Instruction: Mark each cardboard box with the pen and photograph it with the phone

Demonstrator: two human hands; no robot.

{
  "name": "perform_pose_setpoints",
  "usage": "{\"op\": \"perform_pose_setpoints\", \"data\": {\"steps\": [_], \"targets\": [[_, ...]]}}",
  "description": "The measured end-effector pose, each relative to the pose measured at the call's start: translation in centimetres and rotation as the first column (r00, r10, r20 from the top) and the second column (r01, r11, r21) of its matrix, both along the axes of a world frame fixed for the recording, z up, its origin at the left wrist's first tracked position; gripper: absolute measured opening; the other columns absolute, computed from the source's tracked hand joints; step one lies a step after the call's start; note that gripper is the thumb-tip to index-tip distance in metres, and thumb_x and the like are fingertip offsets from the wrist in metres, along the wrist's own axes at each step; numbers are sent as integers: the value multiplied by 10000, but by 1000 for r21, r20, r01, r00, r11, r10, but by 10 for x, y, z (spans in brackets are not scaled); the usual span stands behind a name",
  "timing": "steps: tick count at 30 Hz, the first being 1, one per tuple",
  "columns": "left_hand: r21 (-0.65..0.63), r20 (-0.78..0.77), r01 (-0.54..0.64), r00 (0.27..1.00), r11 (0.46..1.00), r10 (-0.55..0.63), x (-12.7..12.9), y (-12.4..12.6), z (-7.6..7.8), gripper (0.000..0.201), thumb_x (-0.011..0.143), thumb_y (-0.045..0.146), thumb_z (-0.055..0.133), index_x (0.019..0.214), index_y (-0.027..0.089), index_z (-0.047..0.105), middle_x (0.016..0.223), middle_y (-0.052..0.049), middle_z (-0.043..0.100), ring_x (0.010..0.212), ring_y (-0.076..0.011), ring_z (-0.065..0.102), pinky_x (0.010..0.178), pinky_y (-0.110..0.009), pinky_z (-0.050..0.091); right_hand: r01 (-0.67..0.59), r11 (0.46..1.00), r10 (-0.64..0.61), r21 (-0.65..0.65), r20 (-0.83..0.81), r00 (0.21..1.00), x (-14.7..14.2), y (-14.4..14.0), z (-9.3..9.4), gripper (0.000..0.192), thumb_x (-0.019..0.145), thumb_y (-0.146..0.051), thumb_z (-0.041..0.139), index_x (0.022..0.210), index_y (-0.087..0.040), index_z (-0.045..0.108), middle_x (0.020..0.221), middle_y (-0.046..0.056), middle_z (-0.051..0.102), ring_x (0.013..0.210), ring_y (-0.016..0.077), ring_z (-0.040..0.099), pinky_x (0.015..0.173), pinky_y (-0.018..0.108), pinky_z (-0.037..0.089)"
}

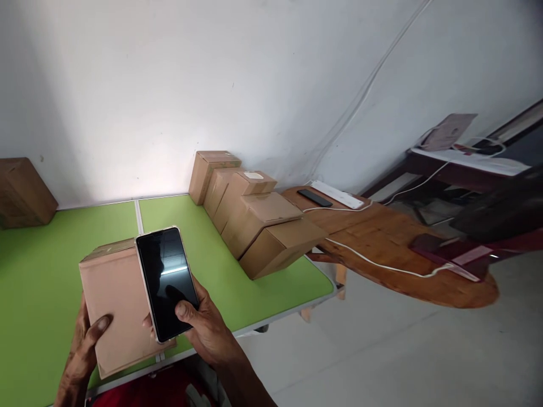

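Note:
My left hand [87, 345] grips the left side of a brown cardboard box [116, 305], its thumb lying on the front face. The box is tilted toward me above the green table [195, 243]. In my right hand [206, 328] is a smartphone [165, 282] in a clear case, with a dark screen that reflects a light. My right thumb rests over the lower right of the screen, and the other fingers are mostly hidden behind the phone. The phone covers the right part of the box.
A row of several cardboard boxes [254, 212] stands along the table's right side. Another carton [25, 192] sits at the far left by the wall. Right of the table, a wooden table [382, 237] carries a power strip [337, 194], a black flat object [314, 197] and a white cable [382, 265].

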State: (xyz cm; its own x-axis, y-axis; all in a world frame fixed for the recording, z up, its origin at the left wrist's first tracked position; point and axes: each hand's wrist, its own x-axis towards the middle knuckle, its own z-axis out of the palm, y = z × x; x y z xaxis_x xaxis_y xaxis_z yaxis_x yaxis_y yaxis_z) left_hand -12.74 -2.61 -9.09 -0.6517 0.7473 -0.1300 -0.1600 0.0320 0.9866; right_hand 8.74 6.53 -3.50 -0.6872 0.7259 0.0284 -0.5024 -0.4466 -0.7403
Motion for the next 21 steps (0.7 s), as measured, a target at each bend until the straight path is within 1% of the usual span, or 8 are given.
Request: {"op": "perform_pose_setpoints", "data": {"steps": [5,9,11,13,15,17,19,21], "targets": [[-33,19,2,1000,999,-1,-12,-1,-15,1081,601,670,961,1525,192,667,1402,-157,784,1306,-456,712,941,-451,669,26,1000,-26,9,-16,1000,4,3,-3,829,753,-674,1032,1362,-250,664,1088,90,835,798,305,864,667,414,701],[-37,-1,-33,999,999,33,-19,-4,-21,982,635,641,949,1470,184,706,1331,-142,805,1281,-431,723,934,-430,660,51,999,-51,12,-10,999,11,4,-7,806,769,-688,1014,1364,-257,681,1058,74,824,741,273,840,600,359,662],[-55,2,-29,1000,998,29,-23,-4,-20,968,629,640,953,1453,191,716,1304,-127,810,1277,-422,727,933,-416,658,102,995,-102,12,20,995,17,8,-13,778,793,-705,986,1360,-267,683,1009,54,810,688,251,811,567,337,632],[-98,8,-14,1000,995,15,-27,-2,-18,1022,566,660,973,1437,190,718,1262,-120,818,1239,-427,740,897,-413,665,211,977,-213,26,95,972,24,17,-24,710,842,-722,932,1326,-264,689,984,42,793,662,228,775,565,326,609],[-134,2,-7,1000,991,8,-29,0,-15,1057,521,676,981,1424,192,720,1225,-112,826,1195,-429,753,864,-415,672,358,927,-373,108,216,902,32,33,-40,613,892,-724,866,1226,-236,707,963,40,776,694,213,743,610,321,599],[-132,-19,-19,1000,991,17,-27,2,-11,1030,555,693,961,1427,200,718,1213,-99,831,1158,-418,765,850,-418,676,456,840,-540,294,368,757,40,53,-60,545,914,-731,787,1055,-211,703,907,37,750,734,206,699,667,320,585],[-124,-30,-26,999,992,22,-25,3,-9,980,614,693,933,1435,206,713,1206,-89,837,1122,-406,778,838,-423,679,452,755,-653,475,486,581,47,73,-83,512,898,-727,722,898,-219,654,823,28,714,739,209,653,691,324,559],[-121,-34,-34,999,992,30,-24,4,-8,964,635,695,915,1435,198,709,1186,-91,842,1095,-406,783,823,-430,681,419,716,-697,558,552,458,51,88,-103,468,860,-697,701,807,-244,598,758,21,687,717,218,622,678,330,528]]}}
